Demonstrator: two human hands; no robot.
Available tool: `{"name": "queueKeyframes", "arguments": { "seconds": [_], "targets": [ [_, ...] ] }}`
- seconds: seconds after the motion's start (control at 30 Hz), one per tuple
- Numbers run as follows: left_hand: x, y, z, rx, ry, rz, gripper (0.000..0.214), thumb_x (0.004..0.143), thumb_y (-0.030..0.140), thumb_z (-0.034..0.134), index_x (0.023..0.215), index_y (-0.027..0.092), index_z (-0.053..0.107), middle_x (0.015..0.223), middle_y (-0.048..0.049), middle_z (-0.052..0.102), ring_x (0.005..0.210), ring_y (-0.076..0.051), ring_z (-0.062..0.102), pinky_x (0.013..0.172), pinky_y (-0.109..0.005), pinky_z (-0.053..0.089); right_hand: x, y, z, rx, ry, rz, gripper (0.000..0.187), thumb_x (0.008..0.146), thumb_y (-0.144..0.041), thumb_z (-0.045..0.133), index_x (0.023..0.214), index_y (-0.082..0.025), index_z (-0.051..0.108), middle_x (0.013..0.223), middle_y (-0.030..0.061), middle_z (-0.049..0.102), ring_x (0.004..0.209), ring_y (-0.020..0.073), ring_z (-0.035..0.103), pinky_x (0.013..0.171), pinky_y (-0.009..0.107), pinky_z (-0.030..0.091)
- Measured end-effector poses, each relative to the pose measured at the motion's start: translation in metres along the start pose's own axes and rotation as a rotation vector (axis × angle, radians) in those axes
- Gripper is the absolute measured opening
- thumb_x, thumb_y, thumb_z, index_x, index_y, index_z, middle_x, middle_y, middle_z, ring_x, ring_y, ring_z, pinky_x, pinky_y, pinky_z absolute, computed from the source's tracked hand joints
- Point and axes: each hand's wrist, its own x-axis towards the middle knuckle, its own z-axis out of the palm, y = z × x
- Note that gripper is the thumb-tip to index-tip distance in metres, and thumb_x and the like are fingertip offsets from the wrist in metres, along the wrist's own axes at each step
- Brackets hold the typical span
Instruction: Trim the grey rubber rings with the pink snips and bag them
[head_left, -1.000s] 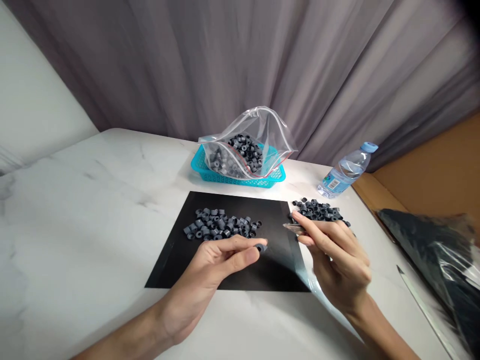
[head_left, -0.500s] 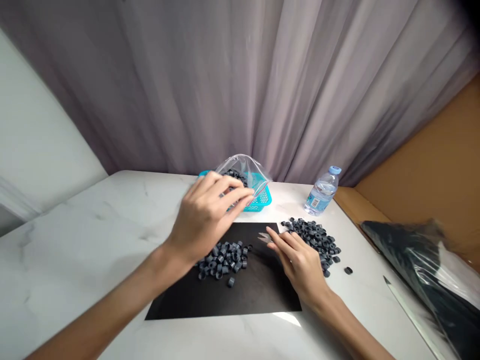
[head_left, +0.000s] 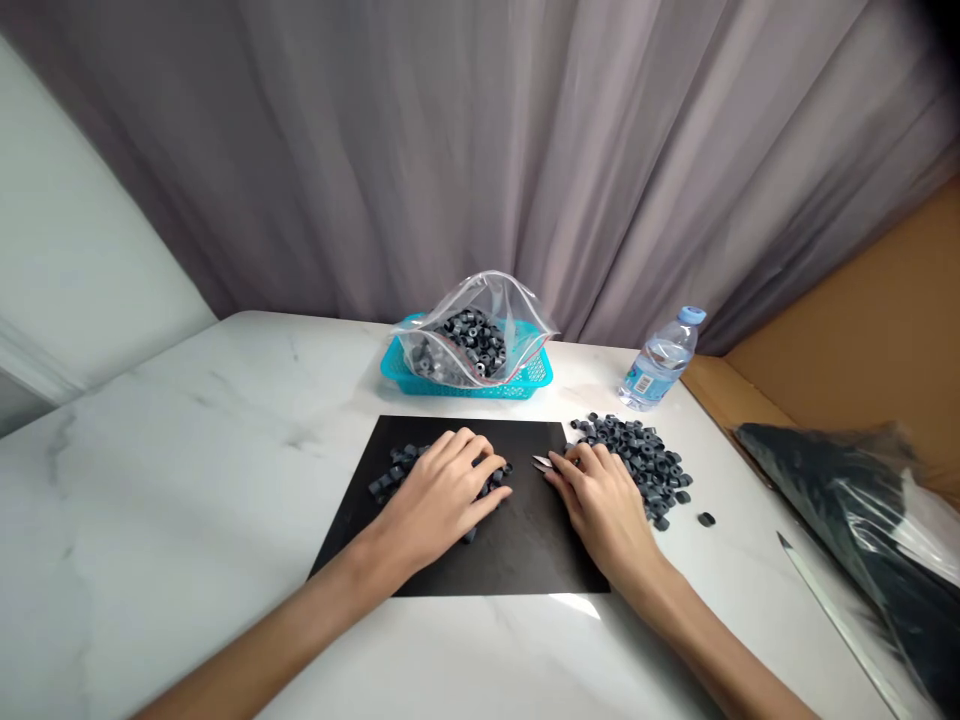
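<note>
My left hand [head_left: 442, 490] lies palm down over a heap of small dark grey plastic rings [head_left: 401, 470] on a black mat [head_left: 517, 565]. Its fingers are bent, with thumb and forefinger apart, and nothing shows gripped between them; the palm side is hidden. At the mat's right edge, my right hand [head_left: 604, 500] is closed round small thread snips [head_left: 542, 463], whose pointed tips face left. Most of the snips is covered by the fingers. Right beside that hand, a larger heap of the same rings [head_left: 649, 460] lies on the white table.
Behind the mat, a turquoise basket [head_left: 536, 375] carries an open clear zip bag [head_left: 499, 290] with more rings. A water bottle [head_left: 660, 360] stands at the back right. One loose ring [head_left: 706, 519], a long thin strip [head_left: 832, 610] and a dark plastic bag [head_left: 847, 500] lie right.
My left hand has come down from in front of the basket onto the heap on the mat. The snips' tips are closer together. My right hand has barely moved.
</note>
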Motion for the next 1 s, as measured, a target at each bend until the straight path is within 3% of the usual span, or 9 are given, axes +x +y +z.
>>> {"name": "queueKeyframes", "arguments": {
  "seconds": [0.1, 0.23, 0.4, 0.6, 0.8, 1.0],
  "targets": [
    [0.001, -0.004, 0.011, -0.133, -0.001, -0.089, 0.022, 0.099, 0.032, 0.060, 0.110, 0.020, 0.075, 0.108, -0.0081, 0.072, 0.103, -0.027, 0.059, 0.093, -0.043, 0.044, 0.005, -0.007, -0.003, 0.132, -0.002, -0.015, 0.031, 0.102, -0.024, 0.054, 0.129, -0.015, 0.066, 0.110, 0.0151, 0.065, 0.098, 0.0300, 0.057, 0.082, 0.046, 0.053],
    [0.000, -0.007, 0.005, -0.423, 0.079, -0.205, 0.020, 0.097, 0.035, 0.061, 0.101, 0.024, 0.077, 0.104, -0.0049, 0.073, 0.103, -0.025, 0.059, 0.096, -0.041, 0.046, 0.018, -0.023, -0.006, 0.407, -0.061, -0.137, 0.041, 0.102, -0.019, 0.053, 0.143, -0.023, 0.054, 0.133, 0.0134, 0.060, 0.116, 0.0281, 0.056, 0.096, 0.046, 0.053],
    [-0.005, -0.006, -0.005, -0.864, 0.104, -0.408, 0.019, 0.093, 0.039, 0.067, 0.102, 0.025, 0.076, 0.106, -0.0032, 0.076, 0.103, -0.023, 0.067, 0.098, -0.036, 0.049, 0.025, -0.032, 0.001, 0.577, -0.094, -0.071, 0.018, 0.103, -0.020, 0.054, 0.114, -0.020, 0.067, 0.109, 0.0089, 0.070, 0.100, 0.0240, 0.061, 0.090, 0.041, 0.053],
    [-0.004, -0.001, -0.013, -1.422, 0.001, -0.533, 0.028, 0.088, 0.034, 0.077, 0.111, 0.020, 0.071, 0.105, -0.0059, 0.080, 0.101, -0.020, 0.074, 0.092, -0.030, 0.053, 0.021, -0.027, 0.000, 0.844, -0.040, 0.082, 0.017, 0.102, -0.027, 0.056, 0.094, -0.020, 0.069, 0.093, 0.0061, 0.069, 0.087, 0.0205, 0.061, 0.082, 0.036, 0.050],
    [-0.007, 0.006, -0.015, -1.491, 0.020, -0.472, 0.021, 0.088, 0.029, 0.077, 0.107, 0.019, 0.075, 0.098, -0.0067, 0.082, 0.091, -0.020, 0.076, 0.080, -0.029, 0.054, 0.017, -0.024, -0.033, 1.496, -0.071, 0.487, 0.023, 0.088, -0.042, 0.075, 0.092, -0.020, 0.072, 0.084, 0.0028, 0.068, 0.076, 0.0172, 0.061, 0.075, 0.033, 0.051],
    [-0.009, 0.007, -0.013, -1.501, 0.054, -0.487, 0.017, 0.084, 0.028, 0.081, 0.100, 0.021, 0.078, 0.095, -0.0044, 0.081, 0.085, -0.018, 0.075, 0.083, -0.030, 0.056, 0.017, -0.030, -0.053, 1.790, -0.125, 0.576, 0.023, 0.080, -0.042, 0.081, 0.081, -0.021, 0.072, 0.080, 0.0013, 0.065, 0.071, 0.0153, 0.057, 0.068, 0.031, 0.050]
  ]
}}
